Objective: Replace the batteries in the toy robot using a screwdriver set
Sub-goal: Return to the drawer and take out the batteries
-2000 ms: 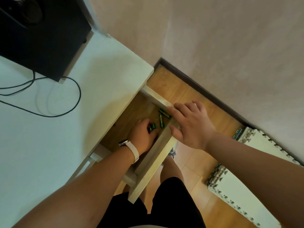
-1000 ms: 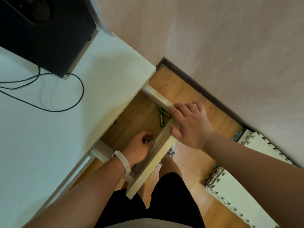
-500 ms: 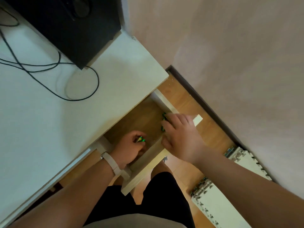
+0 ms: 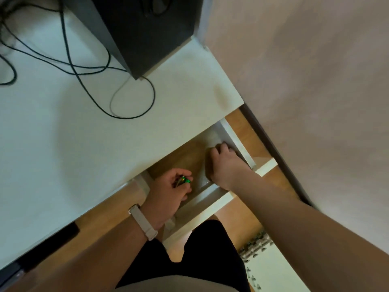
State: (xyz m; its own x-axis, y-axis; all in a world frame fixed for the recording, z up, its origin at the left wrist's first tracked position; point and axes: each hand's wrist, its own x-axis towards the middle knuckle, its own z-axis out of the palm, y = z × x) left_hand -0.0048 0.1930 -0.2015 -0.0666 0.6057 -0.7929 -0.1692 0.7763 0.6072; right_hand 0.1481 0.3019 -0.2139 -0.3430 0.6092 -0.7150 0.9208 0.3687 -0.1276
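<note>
Since two seconds ago the left hand [image 4: 168, 193] has drawn back from the middle of the drawer [image 4: 211, 196] to its near left corner, and the right hand [image 4: 226, 167] has come off the drawer's front edge and gone inside. In the left grip, fingers and thumb curl round green batteries [image 4: 184, 180], whose ends poke out between thumb and forefinger over the drawer's wooden bottom; how many it holds cannot be told. In the right grip, the fingers bend down into the drawer's far right corner, close to the side wall. Whether they have hold of anything is hidden by the back of the hand. A pale watch strap [image 4: 143, 221] circles the left wrist, just outside the drawer's front. The drawer stands pulled out from under a white worktop [image 4: 94, 144]. On that worktop, well beyond the drawer, sits a black box [image 4: 143, 28] with dark cables [image 4: 92, 66] looping beside it. Below the drawer's front are the person's black shorts [image 4: 210, 253], and right of them a pale foam mat [image 4: 277, 268] lies on the floor [image 4: 261, 148].
</note>
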